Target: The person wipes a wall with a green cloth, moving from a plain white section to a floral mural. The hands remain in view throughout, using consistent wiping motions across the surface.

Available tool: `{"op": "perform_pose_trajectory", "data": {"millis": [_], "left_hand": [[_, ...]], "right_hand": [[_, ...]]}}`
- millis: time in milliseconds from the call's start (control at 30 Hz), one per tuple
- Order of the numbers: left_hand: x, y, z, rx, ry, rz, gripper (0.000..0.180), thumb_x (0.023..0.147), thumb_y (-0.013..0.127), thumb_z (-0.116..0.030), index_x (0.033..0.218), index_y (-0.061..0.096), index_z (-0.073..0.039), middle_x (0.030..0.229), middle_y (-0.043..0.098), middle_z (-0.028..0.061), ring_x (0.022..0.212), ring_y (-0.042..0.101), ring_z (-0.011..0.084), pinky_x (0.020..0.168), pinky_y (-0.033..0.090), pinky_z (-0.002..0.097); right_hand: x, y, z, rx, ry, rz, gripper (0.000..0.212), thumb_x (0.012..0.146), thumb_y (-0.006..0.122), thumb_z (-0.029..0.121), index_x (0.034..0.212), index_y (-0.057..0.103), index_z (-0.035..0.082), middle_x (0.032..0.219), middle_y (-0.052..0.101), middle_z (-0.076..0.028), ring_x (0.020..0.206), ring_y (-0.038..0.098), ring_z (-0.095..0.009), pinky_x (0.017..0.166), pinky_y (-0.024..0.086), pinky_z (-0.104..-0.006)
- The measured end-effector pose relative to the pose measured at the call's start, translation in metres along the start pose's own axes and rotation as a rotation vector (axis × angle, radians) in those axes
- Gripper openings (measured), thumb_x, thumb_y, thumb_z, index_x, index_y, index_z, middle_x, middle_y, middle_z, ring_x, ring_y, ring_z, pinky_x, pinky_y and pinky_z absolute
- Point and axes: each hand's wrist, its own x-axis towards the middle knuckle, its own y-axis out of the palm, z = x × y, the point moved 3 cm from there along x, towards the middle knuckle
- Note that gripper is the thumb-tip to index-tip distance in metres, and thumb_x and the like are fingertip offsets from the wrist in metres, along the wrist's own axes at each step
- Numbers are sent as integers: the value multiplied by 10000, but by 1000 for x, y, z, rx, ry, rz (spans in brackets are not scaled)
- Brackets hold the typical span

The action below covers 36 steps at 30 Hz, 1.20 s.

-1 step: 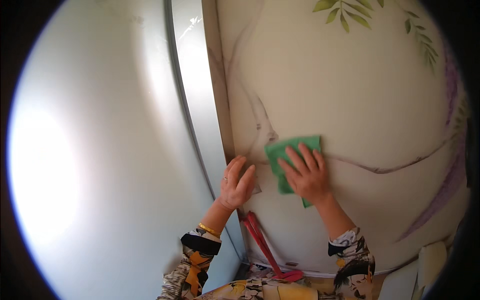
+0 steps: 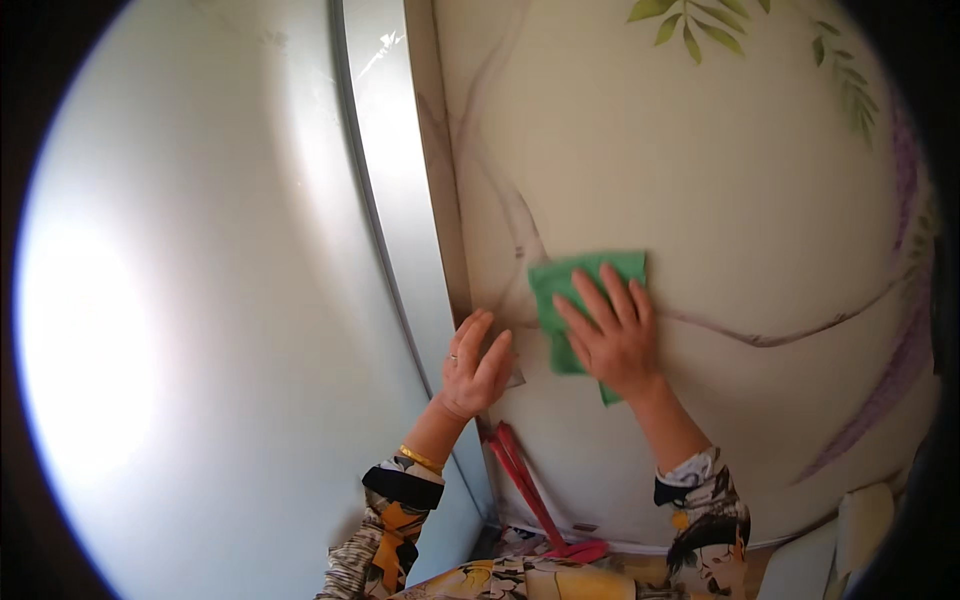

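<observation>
My right hand [image 2: 622, 340] presses a green cloth [image 2: 550, 290] flat against a pale wall [image 2: 700, 220] painted with branches and leaves. Its fingers are spread over the cloth, which covers part of a painted branch, and one corner hangs below the palm. To the left, my left hand [image 2: 477, 365] rests at the wall beside the metal door frame [image 2: 405, 160]. Its fingers are slightly bent and apart, and I see nothing held in it. A small grey plate [image 2: 517, 375] on the wall shows partly from behind this hand.
A frosted glass panel [image 2: 230, 350] fills the left side. Below my left hand, a red long-handled tool [image 2: 527, 480] leans in the corner. At the lower right stands a pale, padded-looking object [image 2: 864, 520]. Dark edging [image 2: 937, 300] shows at the far right.
My right hand and the green cloth have shifted slightly up the wall, covering more of the painted branch. My left hand has stayed almost where it was.
</observation>
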Motion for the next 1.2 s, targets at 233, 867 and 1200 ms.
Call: {"op": "perform_pose_trajectory", "data": {"millis": [233,867,1200], "left_hand": [[15,-3,-44,-81,87,10,505,777,772,-151,1215,569,-1,1341,489,294,1165,552,474,972,497,507],[6,-1,-1,246,-45,256,332,732,606,-47,1055,685,-38,1237,629,132,1121,609,286,925,485,376],[-70,5,15,215,-49,227,291,797,585,-47,1072,680,-44,1295,605,155,1162,593,297,890,479,369]], "right_hand": [[-2,0,22,-21,-35,-21,382,878,596,257,1254,625,200,1460,474,-4,1349,425,-291,1085,322,-463],[-131,41,22,128,-467,243,305,894,561,210,1182,654,176,1374,566,28,1266,501,-177,1066,363,-327],[-41,-4,-41,-63,-125,21,489,774,680,278,1259,632,235,1425,524,-10,1361,418,-319,1106,295,-517]]}}
